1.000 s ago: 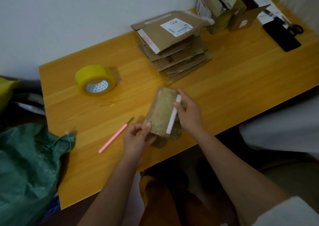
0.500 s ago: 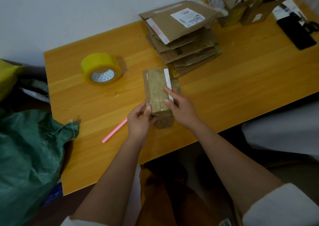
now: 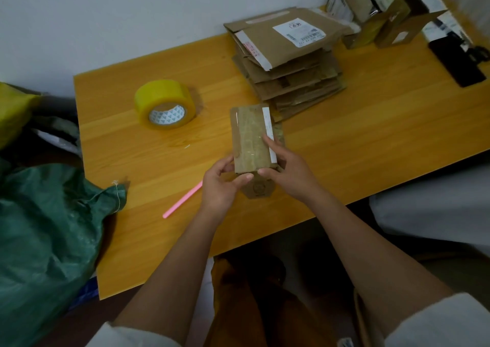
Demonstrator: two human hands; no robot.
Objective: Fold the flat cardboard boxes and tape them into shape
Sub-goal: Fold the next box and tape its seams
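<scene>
A small brown cardboard box [image 3: 250,137], taped on its top face with a white strip along its right edge, stands on the wooden table [image 3: 371,140]. My left hand [image 3: 221,185] grips its near left corner, thumb on the end flap. My right hand [image 3: 287,171] holds its near right side, index finger laid along the white strip. An open end flap [image 3: 258,189] sticks out toward me between my hands. A stack of flat cardboard boxes [image 3: 289,66] lies behind the box. A roll of yellow tape [image 3: 164,104] sits to the left.
A pink-handled cutter [image 3: 181,201] lies left of my left hand. Folded boxes [image 3: 371,10] stand at the back right, beside a black phone [image 3: 456,62] and scissors [image 3: 480,52]. A green sack [image 3: 50,240] bulges at the table's left edge.
The box has gone from tilted in my hands to lying flat on the table, farther from me. My right index finger now runs along the white strip.
</scene>
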